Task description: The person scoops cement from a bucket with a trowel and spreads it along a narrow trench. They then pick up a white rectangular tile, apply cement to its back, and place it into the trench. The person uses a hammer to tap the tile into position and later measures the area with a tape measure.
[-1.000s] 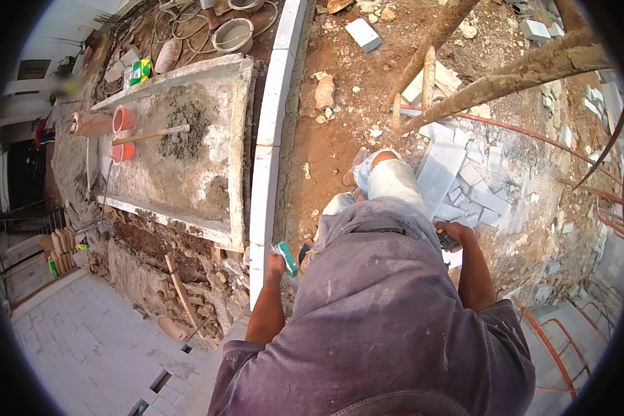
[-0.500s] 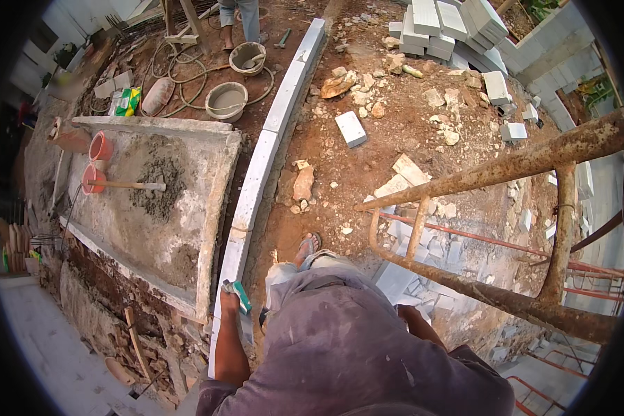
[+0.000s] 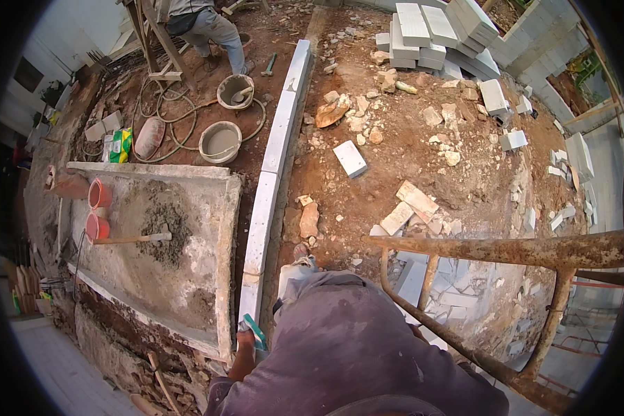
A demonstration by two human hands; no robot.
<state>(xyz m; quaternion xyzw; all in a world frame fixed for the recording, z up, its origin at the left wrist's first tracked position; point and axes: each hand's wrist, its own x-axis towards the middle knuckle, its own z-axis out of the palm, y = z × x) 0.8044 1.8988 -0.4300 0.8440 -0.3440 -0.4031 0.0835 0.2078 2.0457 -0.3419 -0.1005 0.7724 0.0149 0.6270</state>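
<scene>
A row of pale, smooth building blocks (image 3: 261,215) runs away from me, laid end to end. At its near end my left hand (image 3: 245,340) is closed on a teal-and-grey hand tool (image 3: 257,333) whose exact kind I cannot make out. The tool is over the top of the row, beside my left leg. My right hand is hidden behind my body; only a bit of the right arm (image 3: 417,333) shows near the rusty metal frame.
A shallow mortar trough (image 3: 223,291) lies left, with red buckets (image 3: 98,194) and a hoe (image 3: 133,238). Mortar buckets (image 3: 220,143), a hose and a co-worker (image 3: 218,35) are beyond. A rusty frame (image 3: 492,248) crosses on the right. Stacked blocks (image 3: 412,31) and rubble lie far right.
My view has shifted, so the row and trough sit lower. My left hand, with the teal-and-grey tool, is slightly farther along the row. More of the co-worker shows, bent over.
</scene>
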